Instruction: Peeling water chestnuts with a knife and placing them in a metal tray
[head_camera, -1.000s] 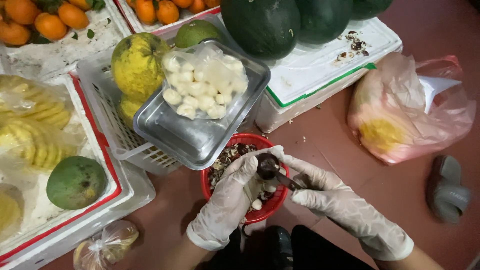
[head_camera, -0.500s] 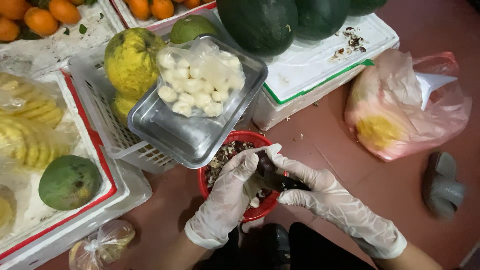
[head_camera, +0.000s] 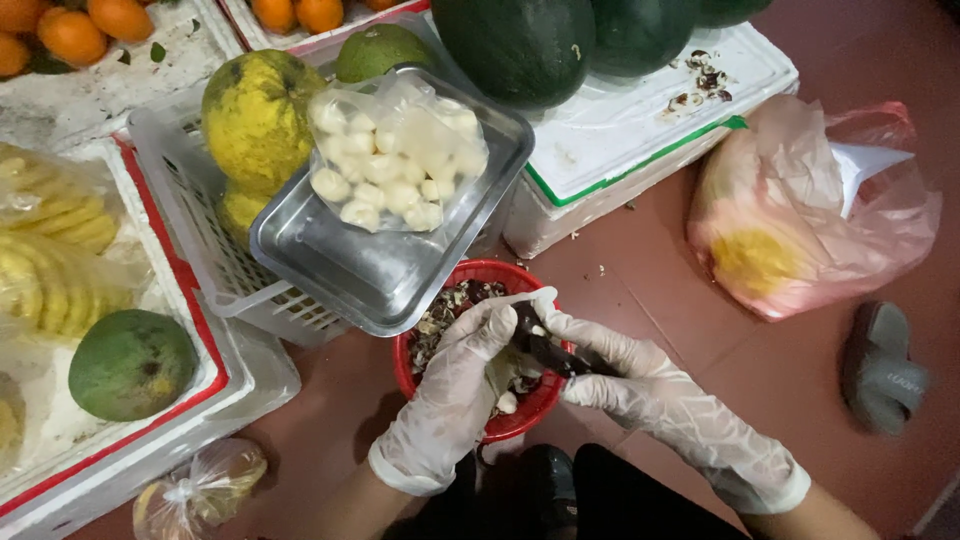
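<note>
Both my hands wear thin clear gloves and work over a red plastic basket (head_camera: 412, 372) on the floor. My left hand (head_camera: 462, 372) pinches a small dark-skinned bulb (head_camera: 527, 322) at its fingertips. My right hand (head_camera: 640, 385) grips a dark-handled knife (head_camera: 560, 358), its tip against the bulb. Dark peels and a few white peeled pieces lie in the basket. Just beyond it, a metal tray (head_camera: 352, 262) carries a clear bag of white peeled pieces (head_camera: 390, 160).
The tray rests on a white slotted crate (head_camera: 190, 215) with yellow-green fruits. Watermelons (head_camera: 520, 45) sit on a white foam box (head_camera: 640, 140). A pink plastic bag (head_camera: 800, 215) and a grey sandal (head_camera: 882, 365) lie at right. Foam boxes of cut pineapple, a green fruit (head_camera: 130, 362) and oranges stand at left.
The bulb has turned between my left fingers while the knife works along it. Both hands have stayed over the red basket.
</note>
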